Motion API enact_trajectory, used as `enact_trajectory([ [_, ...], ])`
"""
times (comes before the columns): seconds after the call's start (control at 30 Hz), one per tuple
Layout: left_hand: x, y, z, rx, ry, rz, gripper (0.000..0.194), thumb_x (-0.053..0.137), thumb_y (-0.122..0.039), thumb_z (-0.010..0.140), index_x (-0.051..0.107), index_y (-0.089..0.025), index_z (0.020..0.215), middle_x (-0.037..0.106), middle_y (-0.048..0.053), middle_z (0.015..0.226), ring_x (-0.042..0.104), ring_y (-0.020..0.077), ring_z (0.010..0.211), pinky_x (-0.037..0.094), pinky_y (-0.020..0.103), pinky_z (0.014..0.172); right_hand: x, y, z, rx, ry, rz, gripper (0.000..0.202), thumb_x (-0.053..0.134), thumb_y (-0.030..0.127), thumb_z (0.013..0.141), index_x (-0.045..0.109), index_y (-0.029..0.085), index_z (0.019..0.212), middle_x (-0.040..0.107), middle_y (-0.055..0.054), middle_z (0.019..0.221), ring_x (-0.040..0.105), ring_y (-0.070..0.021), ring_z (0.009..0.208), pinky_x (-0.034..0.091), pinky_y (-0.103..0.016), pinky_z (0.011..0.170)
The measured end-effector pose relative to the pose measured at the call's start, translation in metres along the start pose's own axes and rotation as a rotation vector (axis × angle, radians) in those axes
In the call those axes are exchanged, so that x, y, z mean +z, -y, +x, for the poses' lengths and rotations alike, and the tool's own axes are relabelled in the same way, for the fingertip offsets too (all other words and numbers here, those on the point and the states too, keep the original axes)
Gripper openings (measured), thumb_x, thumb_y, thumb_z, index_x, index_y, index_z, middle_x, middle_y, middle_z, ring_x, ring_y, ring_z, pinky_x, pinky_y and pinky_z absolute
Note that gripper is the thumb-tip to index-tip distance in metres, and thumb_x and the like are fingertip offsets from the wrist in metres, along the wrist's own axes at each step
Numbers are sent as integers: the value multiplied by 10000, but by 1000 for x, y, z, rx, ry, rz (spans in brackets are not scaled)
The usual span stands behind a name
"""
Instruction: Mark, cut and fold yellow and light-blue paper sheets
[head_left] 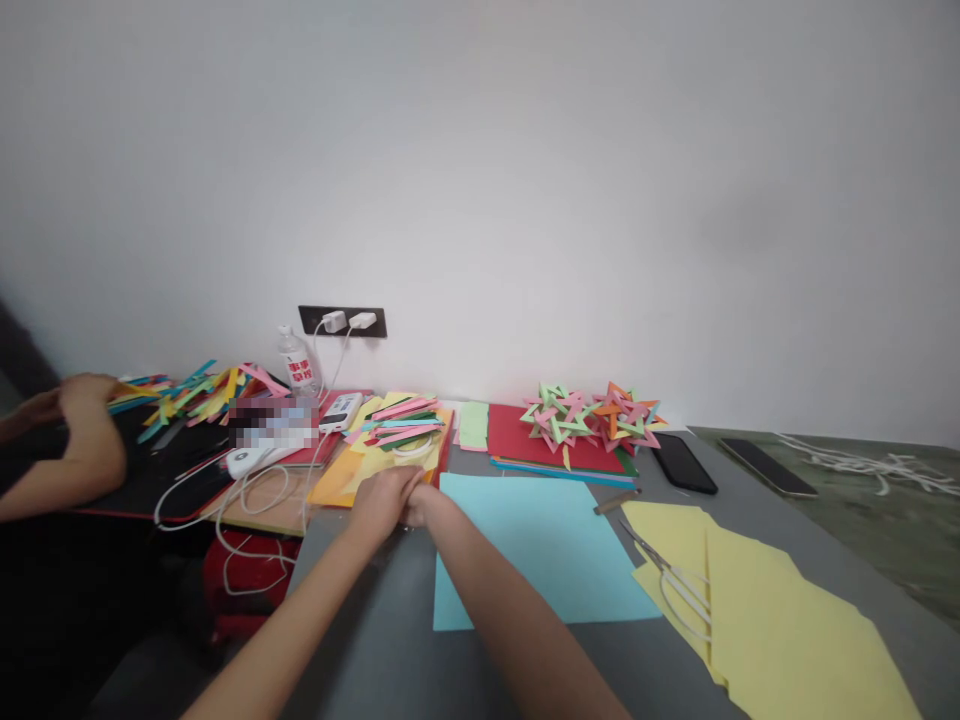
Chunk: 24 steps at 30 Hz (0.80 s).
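Observation:
My left hand (384, 503) and my right hand (421, 502) meet at the front edge of a stack of yellow and orange paper (335, 487). The fingers of both look bent and pressed together, and whatever they hold, if anything, is hidden. Beside my right hand lies a flat light-blue sheet (525, 550). Coloured paper strips (405, 420) rest on the stack behind my hands, near a white roll of tape (414, 450). Scissors with white handles (679, 585) lie on yellow paper sheets (795, 620) to the right.
Folded paper stars (559, 415) sit on red paper (506, 430) by the wall. A black phone (684, 463) lies right of them. White cables (255, 495) hang over the left table edge, near a bottle (298, 362). Another person's arm (94, 440) is at far left.

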<state>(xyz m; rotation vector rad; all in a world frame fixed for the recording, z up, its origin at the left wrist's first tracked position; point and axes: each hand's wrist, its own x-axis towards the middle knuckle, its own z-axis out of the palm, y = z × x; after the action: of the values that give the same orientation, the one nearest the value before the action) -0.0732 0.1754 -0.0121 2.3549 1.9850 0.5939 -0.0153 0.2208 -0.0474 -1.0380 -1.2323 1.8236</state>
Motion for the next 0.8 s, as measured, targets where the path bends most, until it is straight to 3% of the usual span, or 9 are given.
enact_trajectory([
  [0.13,9,14,-13,88,60,-7,322,390,-334,818,610,-230,1030,610,70,1123,517,203,1069,366,323,894,-31,-2,-43,69,246,-383,135,592,249,698,583,118,664,652,-57,599,633,-180,578,510,-323,575],
  [0.17,14,18,-17,108,72,-11,321,406,-326,811,602,-225,1044,581,73,1166,479,198,1116,337,334,932,-41,-4,-60,48,232,-449,142,612,257,675,590,118,655,660,-70,625,638,-197,612,507,-347,614],
  [0.2,21,22,-20,124,80,-15,331,414,-332,808,585,-225,1071,546,75,1210,440,199,1156,300,361,968,-50,-7,-77,-20,164,-493,144,619,267,667,604,130,710,674,-78,718,638,-202,711,491,-360,701],
  [0.27,34,28,-25,118,71,-41,369,381,-343,825,519,-235,1150,473,72,1283,369,196,1211,256,417,995,-67,-18,-113,-425,-98,-728,328,639,314,648,604,171,941,633,-98,1011,556,-219,989,389,-381,900],
  [0.33,45,32,-27,102,60,-56,390,357,-350,836,476,-241,1191,440,74,1310,334,194,1232,238,445,1000,-81,-34,-143,-615,-78,-940,770,720,420,524,448,215,1214,427,-107,1301,346,-268,1213,234,-437,1015],
  [0.4,50,32,-25,103,37,-56,392,368,-361,830,494,-227,1175,463,87,1291,352,200,1221,234,451,1003,-92,-53,-164,-609,-28,-1084,958,709,509,503,286,247,1321,278,-90,1394,222,-284,1275,155,-470,1041],
  [0.53,48,15,-22,140,-84,-100,370,392,-369,815,559,-198,1098,567,96,1175,451,212,1138,269,441,994,-103,-79,-175,-557,-162,-1144,653,574,445,719,334,265,1299,327,-55,1374,283,-229,1259,235,-418,1033],
  [0.63,49,-11,-23,138,-179,-225,332,384,-341,815,592,-188,1023,621,98,1051,530,210,1017,370,407,921,-107,-82,-170,-608,-234,-1110,555,570,439,735,428,260,1240,426,-59,1313,373,-235,1206,297,-412,1002],
  [0.8,76,-46,-38,-154,-397,-456,358,402,-360,776,572,-140,1001,616,119,963,571,227,904,443,398,818,-126,-78,-162,-726,-300,-989,340,490,368,812,547,220,1112,573,-71,1152,499,-199,1085,391,-359,933],
])
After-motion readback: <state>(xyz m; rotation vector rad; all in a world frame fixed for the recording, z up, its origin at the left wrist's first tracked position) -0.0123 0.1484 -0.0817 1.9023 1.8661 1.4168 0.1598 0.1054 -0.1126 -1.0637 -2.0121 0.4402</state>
